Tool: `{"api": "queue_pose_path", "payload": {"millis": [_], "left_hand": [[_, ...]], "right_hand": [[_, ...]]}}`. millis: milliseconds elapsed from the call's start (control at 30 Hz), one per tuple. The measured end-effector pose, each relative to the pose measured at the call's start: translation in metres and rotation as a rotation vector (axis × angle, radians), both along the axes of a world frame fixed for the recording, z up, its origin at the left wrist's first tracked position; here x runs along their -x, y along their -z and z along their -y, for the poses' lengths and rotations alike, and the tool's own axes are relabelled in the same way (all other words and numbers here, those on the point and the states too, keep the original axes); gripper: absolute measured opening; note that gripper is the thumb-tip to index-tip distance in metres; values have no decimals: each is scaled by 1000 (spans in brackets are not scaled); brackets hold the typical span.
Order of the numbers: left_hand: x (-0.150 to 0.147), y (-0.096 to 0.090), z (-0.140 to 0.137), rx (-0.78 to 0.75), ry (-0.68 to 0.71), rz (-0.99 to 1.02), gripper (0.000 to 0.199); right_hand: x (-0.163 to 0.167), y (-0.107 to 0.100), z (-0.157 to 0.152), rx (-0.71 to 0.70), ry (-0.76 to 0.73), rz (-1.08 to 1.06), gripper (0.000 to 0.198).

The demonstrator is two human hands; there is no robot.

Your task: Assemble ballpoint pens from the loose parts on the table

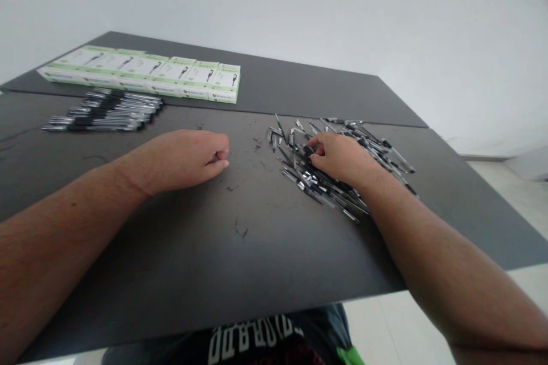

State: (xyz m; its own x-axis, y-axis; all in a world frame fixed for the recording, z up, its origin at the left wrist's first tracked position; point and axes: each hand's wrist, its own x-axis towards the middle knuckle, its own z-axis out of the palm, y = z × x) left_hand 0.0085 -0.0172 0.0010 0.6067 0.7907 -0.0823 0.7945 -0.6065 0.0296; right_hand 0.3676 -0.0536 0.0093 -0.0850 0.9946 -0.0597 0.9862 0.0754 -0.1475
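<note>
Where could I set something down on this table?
The dark table is bare right of the green-and-white boxes, behind the loose pens, and along its near edge. Dark flecks mark the gap between left hand and loose pens. Crowded: far left, boxes and lined-up pens; right, around the right hand.

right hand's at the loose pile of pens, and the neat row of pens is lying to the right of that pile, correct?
Not quite: the neat row of pens lies to the left of the loose pile of pens, as the head view shows. The right hand is indeed at that pile.
</note>
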Motion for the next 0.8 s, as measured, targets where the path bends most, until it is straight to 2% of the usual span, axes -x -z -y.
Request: {"api": "queue_pose_path", "payload": {"millis": [133, 300, 433, 600, 800], "left_hand": [[0, 0, 0, 6, 7, 7, 21], [0, 0, 0, 24, -21, -2, 21], [1, 3, -2, 27, -22, -4, 24], [3, 7, -4, 10, 8, -6, 22], [3, 6, -4, 23, 3, -2, 23]], "right_hand": [[2, -5, 2, -17, 34, -51, 45], [4, -17, 9, -148, 112, -179, 39], [6, -20, 13, -191, 35, -136, 35], [6, -12, 12, -104, -84, -73, 31], [3, -12, 8, -141, -66, -83, 26]]}}
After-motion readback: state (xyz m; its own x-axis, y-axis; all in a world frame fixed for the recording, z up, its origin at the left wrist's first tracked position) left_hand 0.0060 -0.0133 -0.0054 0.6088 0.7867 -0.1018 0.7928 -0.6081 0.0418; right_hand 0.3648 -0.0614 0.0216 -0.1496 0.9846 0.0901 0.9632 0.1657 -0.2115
